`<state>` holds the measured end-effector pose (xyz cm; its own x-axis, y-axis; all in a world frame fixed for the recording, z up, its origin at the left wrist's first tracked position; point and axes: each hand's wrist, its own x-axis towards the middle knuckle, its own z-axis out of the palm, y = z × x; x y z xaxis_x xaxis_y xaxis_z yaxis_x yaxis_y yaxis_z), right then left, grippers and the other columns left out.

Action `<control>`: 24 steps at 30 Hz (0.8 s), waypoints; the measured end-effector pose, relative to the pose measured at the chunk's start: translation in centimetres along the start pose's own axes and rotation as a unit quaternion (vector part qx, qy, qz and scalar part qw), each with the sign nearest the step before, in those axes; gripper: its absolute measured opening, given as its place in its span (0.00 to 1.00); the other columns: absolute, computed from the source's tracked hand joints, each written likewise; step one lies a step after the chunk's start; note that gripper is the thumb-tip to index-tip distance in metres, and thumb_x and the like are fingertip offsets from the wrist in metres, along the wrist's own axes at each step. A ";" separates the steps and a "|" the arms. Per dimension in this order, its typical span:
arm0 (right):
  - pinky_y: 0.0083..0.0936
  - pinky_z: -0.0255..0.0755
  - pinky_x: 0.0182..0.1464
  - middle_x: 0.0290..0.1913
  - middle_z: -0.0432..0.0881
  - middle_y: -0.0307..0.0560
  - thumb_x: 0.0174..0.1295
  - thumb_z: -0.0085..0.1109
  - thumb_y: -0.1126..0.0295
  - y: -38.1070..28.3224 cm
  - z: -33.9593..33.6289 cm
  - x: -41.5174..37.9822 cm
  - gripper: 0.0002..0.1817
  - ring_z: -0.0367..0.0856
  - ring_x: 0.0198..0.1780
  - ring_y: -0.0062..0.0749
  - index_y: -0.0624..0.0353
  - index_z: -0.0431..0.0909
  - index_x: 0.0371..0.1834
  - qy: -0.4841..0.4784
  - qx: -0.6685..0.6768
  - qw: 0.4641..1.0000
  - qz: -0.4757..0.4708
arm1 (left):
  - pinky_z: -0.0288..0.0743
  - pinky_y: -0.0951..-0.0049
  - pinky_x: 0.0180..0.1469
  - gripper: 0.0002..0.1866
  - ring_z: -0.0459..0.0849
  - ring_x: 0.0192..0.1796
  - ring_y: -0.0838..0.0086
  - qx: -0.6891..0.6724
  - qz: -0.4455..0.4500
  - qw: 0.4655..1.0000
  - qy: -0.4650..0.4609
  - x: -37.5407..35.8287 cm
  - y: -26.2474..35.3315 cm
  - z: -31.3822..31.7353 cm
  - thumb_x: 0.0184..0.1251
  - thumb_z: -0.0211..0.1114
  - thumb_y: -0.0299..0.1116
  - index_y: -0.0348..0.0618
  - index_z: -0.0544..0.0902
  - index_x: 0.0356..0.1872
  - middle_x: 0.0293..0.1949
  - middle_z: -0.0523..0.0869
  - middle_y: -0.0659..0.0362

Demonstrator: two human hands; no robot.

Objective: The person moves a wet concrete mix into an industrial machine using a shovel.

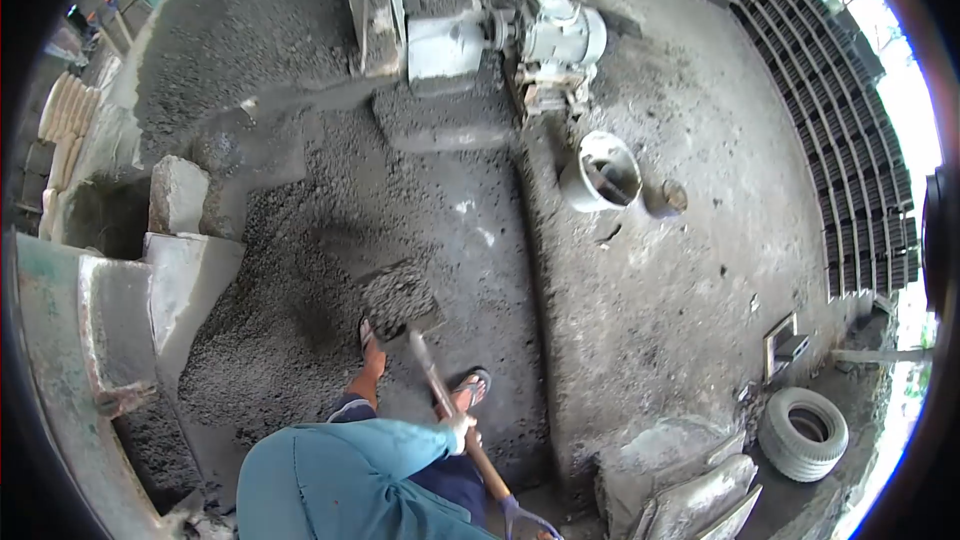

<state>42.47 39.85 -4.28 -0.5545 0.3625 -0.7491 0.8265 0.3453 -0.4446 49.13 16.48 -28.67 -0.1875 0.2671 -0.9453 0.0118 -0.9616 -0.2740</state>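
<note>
1. Shovel [438,387] was held at a slant in front of the body, its blade [430,321] heaped with lumpy grey mix [396,296]. Whether the blade was touching the floor or lifted just off it couldn't really be told.
2. Left hand [462,428] was wrapped around the shaft, partway along. Right hand [547,536] was mostly cut off by the bottom edge, just beside the purple handle [511,507], so its grip couldn't be made out, sorry.
3. Left foot [371,342] was planted right by the blade, and right foot [470,388] on the other side of the shaft. Only open sandals were worn, so toes could be clipped if the blade was dropped or swung short.
4. Load could be spilled pretty easily too, if the shaft was twisted or the left hand slipped.
5. Loose pile [270,310] was spread to the left, with grit scattered about, so footing could be lost on a quick turn.
6. Raised ledge [575,360] was found to the right: easy to be tripped over if stepped into sideways. On it stood a white bucket [578,188], with a motor [565,35] farther up.
</note>
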 end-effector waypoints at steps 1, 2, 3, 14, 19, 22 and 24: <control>0.31 0.70 0.16 0.19 0.72 0.42 0.53 0.60 0.79 -0.7 -0.8 0.5 0.04 0.71 0.15 0.33 0.61 0.75 0.30 -0.027 0.005 1.000 0.002 | 0.76 0.47 0.35 0.08 0.78 0.29 0.57 -0.017 0.023 1.000 0.005 -0.5 -0.9 -0.2 0.66 0.60 0.31 0.45 0.71 0.42 0.29 0.74 0.51; 0.31 0.70 0.16 0.19 0.72 0.42 0.53 0.60 0.79 -1.4 -1.0 1.1 0.04 0.71 0.15 0.33 0.61 0.75 0.30 -0.058 0.012 0.998 0.000 | 0.76 0.47 0.32 0.08 0.79 0.31 0.59 -0.038 0.047 0.998 0.011 -2.6 -1.4 0.1 0.66 0.61 0.29 0.46 0.72 0.42 0.32 0.75 0.52; 0.30 0.70 0.16 0.19 0.72 0.42 0.52 0.60 0.79 -2.0 -1.0 1.7 0.04 0.71 0.15 0.33 0.61 0.75 0.30 -0.094 0.021 0.995 -0.002 | 0.77 0.48 0.33 0.07 0.79 0.32 0.61 -0.038 0.078 0.996 0.004 -4.5 -1.1 0.5 0.67 0.61 0.30 0.45 0.73 0.41 0.32 0.75 0.53; 0.38 0.73 0.17 0.20 0.76 0.48 0.48 0.60 0.80 -11.5 4.4 6.4 0.07 0.73 0.15 0.40 0.65 0.75 0.32 -0.298 0.046 0.946 -0.119 | 0.75 0.45 0.51 0.08 0.79 0.35 0.55 -0.138 0.237 0.930 -0.244 -26.7 11.2 2.6 0.64 0.63 0.32 0.40 0.74 0.33 0.30 0.77 0.51; 0.33 0.77 0.19 0.23 0.80 0.51 0.42 0.63 0.81 -15.5 5.3 0.1 0.12 0.78 0.17 0.41 0.67 0.77 0.33 -0.231 -0.015 0.932 -0.280 | 0.76 0.45 0.47 0.08 0.79 0.32 0.56 -0.225 0.155 0.944 -0.187 -20.8 10.9 1.1 0.64 0.63 0.33 0.42 0.73 0.36 0.26 0.75 0.54; 0.29 0.77 0.24 0.26 0.82 0.50 0.46 0.70 0.73 -17.6 13.3 -8.8 0.13 0.83 0.23 0.37 0.63 0.80 0.34 -0.277 -0.030 0.875 -0.396 | 0.75 0.45 0.48 0.08 0.80 0.31 0.61 -0.283 0.154 0.919 -0.228 -19.9 19.9 -0.8 0.66 0.63 0.34 0.45 0.74 0.35 0.25 0.76 0.57; 0.27 0.77 0.29 0.29 0.84 0.48 0.49 0.73 0.66 -18.3 20.8 -12.8 0.14 0.85 0.28 0.31 0.60 0.82 0.37 -0.196 -0.192 0.662 -0.698 | 0.76 0.46 0.46 0.09 0.79 0.28 0.62 -0.294 0.203 0.910 -0.212 -24.4 27.2 -1.3 0.67 0.63 0.36 0.44 0.73 0.33 0.23 0.77 0.56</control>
<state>36.42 10.91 3.23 -0.6212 -0.7680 0.1554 -0.5911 0.3291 -0.7364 55.27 -16.11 -13.34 -0.4119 -0.2705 -0.8702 0.6639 -0.7432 -0.0833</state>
